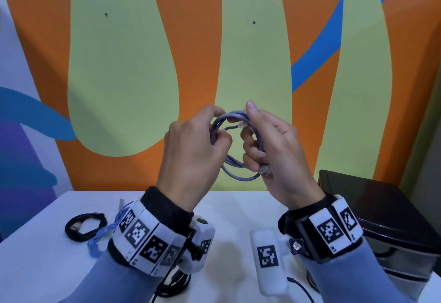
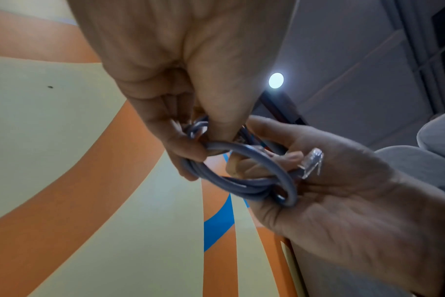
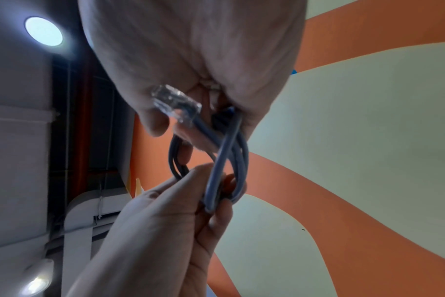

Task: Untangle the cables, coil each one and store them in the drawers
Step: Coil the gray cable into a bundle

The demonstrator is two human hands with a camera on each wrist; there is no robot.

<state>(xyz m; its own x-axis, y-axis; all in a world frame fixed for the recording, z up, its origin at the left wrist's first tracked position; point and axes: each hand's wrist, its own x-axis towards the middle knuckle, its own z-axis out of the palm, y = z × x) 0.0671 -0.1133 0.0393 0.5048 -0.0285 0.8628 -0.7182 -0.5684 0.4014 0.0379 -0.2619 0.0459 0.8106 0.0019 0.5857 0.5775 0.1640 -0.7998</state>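
Note:
A grey-lilac network cable (image 1: 235, 175) is wound into a small coil held up in front of the wall, above the white table (image 1: 233, 209). My left hand (image 1: 191, 149) grips the coil's left side (image 2: 216, 148) with curled fingers. My right hand (image 1: 269, 145) grips the right side (image 3: 231, 160), thumb on top. One clear plug (image 1: 242, 124) points into the middle of the coil. The other clear plug (image 1: 265, 170) sticks out by my right palm (image 2: 313, 162) (image 3: 175, 102).
A coiled black cable (image 1: 84, 225) and a light blue cable (image 1: 102, 233) lie on the table at the left. A dark drawer unit (image 1: 381, 212) stands at the right. Another black cable (image 1: 171, 286) lies under my left forearm. The painted wall is close behind.

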